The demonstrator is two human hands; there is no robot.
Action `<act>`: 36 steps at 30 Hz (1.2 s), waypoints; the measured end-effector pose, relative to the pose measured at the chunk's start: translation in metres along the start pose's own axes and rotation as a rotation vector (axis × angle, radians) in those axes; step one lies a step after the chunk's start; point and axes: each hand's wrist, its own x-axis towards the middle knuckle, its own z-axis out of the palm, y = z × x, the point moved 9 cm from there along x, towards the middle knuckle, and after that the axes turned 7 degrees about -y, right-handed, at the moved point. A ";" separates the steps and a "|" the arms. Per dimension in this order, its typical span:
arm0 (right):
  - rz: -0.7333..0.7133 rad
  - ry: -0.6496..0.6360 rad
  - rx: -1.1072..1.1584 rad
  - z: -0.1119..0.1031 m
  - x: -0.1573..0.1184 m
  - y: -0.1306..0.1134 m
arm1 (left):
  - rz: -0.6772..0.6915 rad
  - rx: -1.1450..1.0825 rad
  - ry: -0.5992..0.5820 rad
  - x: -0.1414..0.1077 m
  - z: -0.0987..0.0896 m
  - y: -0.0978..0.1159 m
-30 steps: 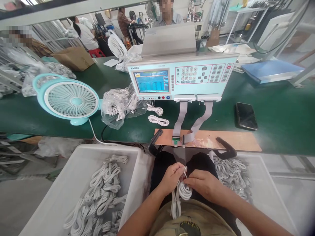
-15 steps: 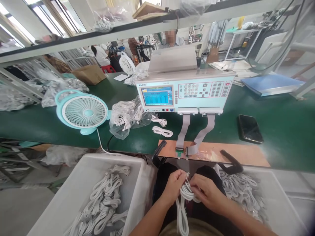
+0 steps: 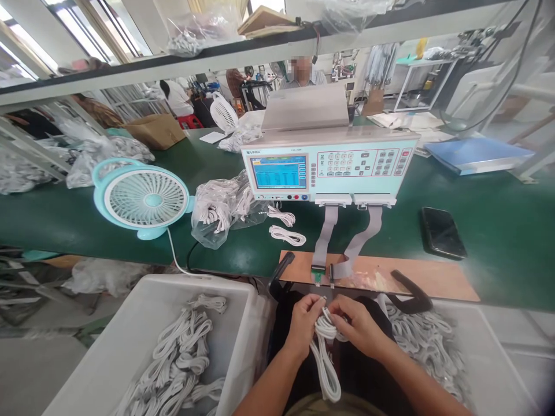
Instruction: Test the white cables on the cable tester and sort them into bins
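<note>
A bundled white cable hangs between my two hands, over my lap, with its long loop pointing down. My left hand is closed on the cable near a small connector at its upper end. From the other side, my right hand pinches the top of the coil. Just above the hands, two grey ribbon cables run from the tester to small connectors at the edge of a brown board. The tester's screen is lit blue.
White bins of bundled cables stand left and right. On the green table are a fan, bagged cables, two loose bundles, a phone and a blue folder. A person sits behind the tester.
Both hands have risen slightly with the cable, and its hanging loop has swung a little to the right. The view has shifted slightly.
</note>
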 end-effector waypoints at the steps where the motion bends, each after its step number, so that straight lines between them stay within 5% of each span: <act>1: -0.029 -0.033 -0.018 0.001 -0.001 -0.006 | -0.007 -0.034 -0.025 -0.002 0.002 -0.001; 5: -0.003 -0.055 0.049 0.002 -0.007 -0.001 | -0.037 -0.081 -0.066 -0.011 0.005 -0.002; 9: 0.143 0.141 0.326 -0.001 -0.008 0.032 | -0.070 0.173 -0.215 -0.012 0.019 -0.001; 14: 0.237 0.343 0.492 -0.001 -0.005 0.057 | 0.011 0.236 -0.048 -0.001 0.005 0.004; 19: 0.264 0.390 0.527 0.000 -0.002 0.058 | 0.018 0.257 -0.031 0.004 -0.001 0.005; 28: 0.413 0.463 0.793 0.009 -0.001 0.061 | 0.004 0.455 -0.271 0.005 0.000 0.027; 36: 0.445 0.482 0.934 0.014 -0.001 0.058 | 0.081 0.388 -0.097 0.014 -0.007 0.022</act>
